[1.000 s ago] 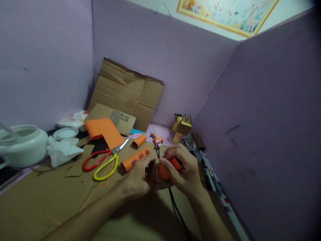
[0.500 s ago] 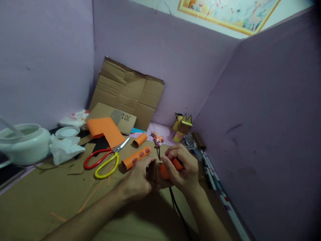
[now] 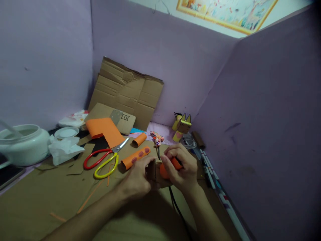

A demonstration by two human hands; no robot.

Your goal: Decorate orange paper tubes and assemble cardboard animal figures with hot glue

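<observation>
My left hand (image 3: 136, 179) is closed around the left side of a small brown cardboard box (image 3: 151, 170). Opposite it, my right hand (image 3: 182, 169) grips an orange paper tube (image 3: 165, 170), pressed against the box's right side. Fingers cover much of both pieces, so I cannot tell whether they are joined. Just left of the hands lies a longer orange tube with dark round spots (image 3: 136, 157). Behind that is a short orange tube (image 3: 139, 139). Scissors (image 3: 106, 160) with one red and one yellow handle lie open further left.
A folded orange sheet (image 3: 102, 129) and cardboard pieces (image 3: 127, 88) stand behind. At left are a white pot (image 3: 23, 144), a crumpled tissue (image 3: 64, 149) and a lid (image 3: 66, 132). A cat-like paper figure (image 3: 183, 127) stands at back right; pens (image 3: 208, 169) line the right wall. A black cable (image 3: 177, 207) passes underneath.
Both hands keep their hold on the box and the orange tube, almost unmoved. The whole view has shifted very slightly.
</observation>
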